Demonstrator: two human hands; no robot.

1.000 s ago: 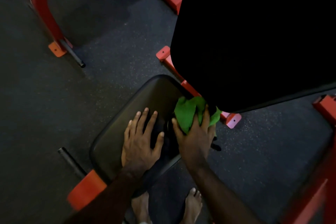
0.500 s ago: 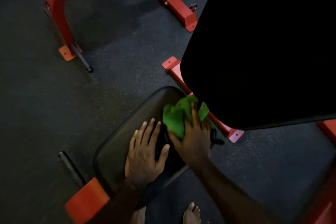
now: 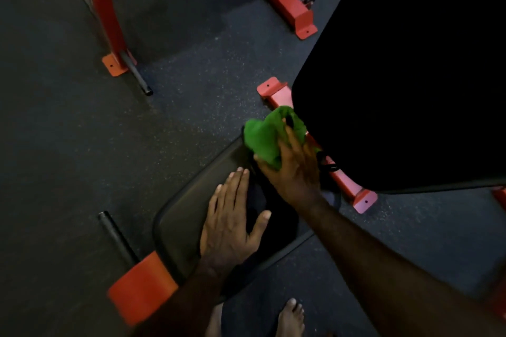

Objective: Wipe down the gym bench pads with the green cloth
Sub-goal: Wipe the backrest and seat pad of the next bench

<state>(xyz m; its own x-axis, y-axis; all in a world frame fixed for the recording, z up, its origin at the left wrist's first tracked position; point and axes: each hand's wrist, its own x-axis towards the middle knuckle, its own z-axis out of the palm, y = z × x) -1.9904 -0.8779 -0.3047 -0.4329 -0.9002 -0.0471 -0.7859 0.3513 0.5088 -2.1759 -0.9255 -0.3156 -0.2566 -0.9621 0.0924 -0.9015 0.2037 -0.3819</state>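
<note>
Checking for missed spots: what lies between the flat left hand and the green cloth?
In the head view, only a short stretch of bare dark seat pad separates the left hand from the green cloth, which the right hand grips.

Right hand (image 3: 294, 172) grips green cloth (image 3: 264, 135) (left (image 3: 232, 216) flat on seat pad (image 3: 191, 200)).

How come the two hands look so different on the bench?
The left hand lies flat with its fingers straight, while the right hand curls its fingers round the green cloth. The left hand holds nothing; the right hand holds the cloth. The left hand rests mid-way on the seat pad; the right hand is at its far end. Both are bare.
</note>
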